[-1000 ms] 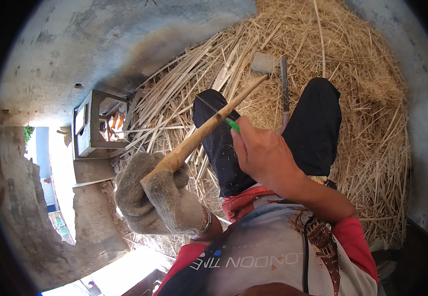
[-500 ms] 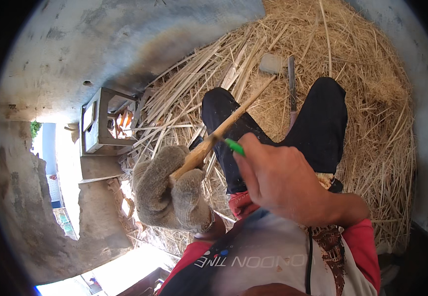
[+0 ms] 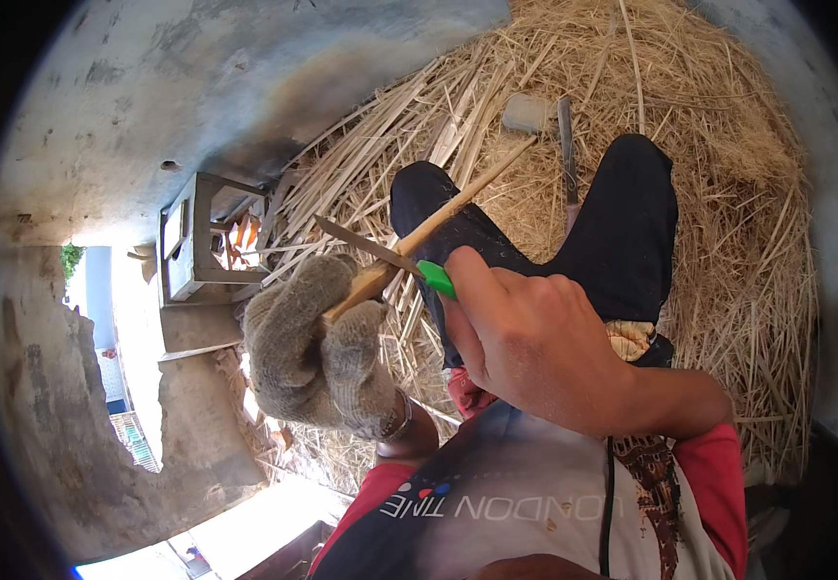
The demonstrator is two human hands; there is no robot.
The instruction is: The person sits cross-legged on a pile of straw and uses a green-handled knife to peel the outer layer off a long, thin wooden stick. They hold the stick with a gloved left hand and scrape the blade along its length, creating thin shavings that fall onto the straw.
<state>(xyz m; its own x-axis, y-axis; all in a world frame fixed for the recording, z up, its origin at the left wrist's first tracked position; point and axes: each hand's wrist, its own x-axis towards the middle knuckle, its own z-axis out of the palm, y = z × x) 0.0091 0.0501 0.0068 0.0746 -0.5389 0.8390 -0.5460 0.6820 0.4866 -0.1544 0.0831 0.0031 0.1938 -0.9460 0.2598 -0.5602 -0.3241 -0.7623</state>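
Wooden stick (image 3: 448,214) slants through centre-frame, lower-left end gripped by gloved left hand (image 3: 317,353), while bare right hand (image 3: 545,348) clasps green-handled knife (image 3: 387,254) against it; blade skidding lower-left could nick the left.

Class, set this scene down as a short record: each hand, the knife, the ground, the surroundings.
Left hand: gloved, gripping a wooden stick
Right hand: bare, holding a green-handled knife
Knife position: across the stick, near the left hand
Ground: straw, loose strips
Lying on the straw: long knife, grey block
Left side: box-like frame, stained wall
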